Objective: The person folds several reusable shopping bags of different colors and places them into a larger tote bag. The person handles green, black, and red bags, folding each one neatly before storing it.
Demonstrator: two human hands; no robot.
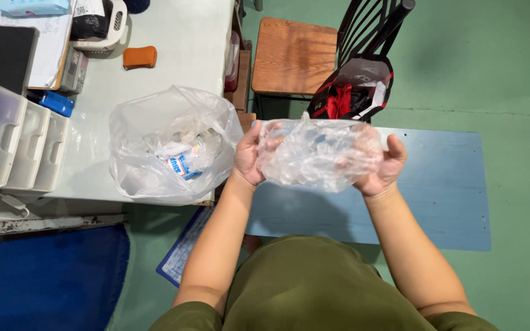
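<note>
My left hand point(249, 156) and right hand point(386, 167) each curl around an end of a crumpled clear plastic bag point(317, 153), holding it up between them.

Blue-and-white packet point(182, 164) inside clear bag point(154, 147) on table, pale blue box point(32, 7) at top-left corner

Fingers point(263, 136) partly hidden behind crumpled clear bag point(317, 156); bag contents unclear; drawer unit point(7, 144) cut off left.
</note>
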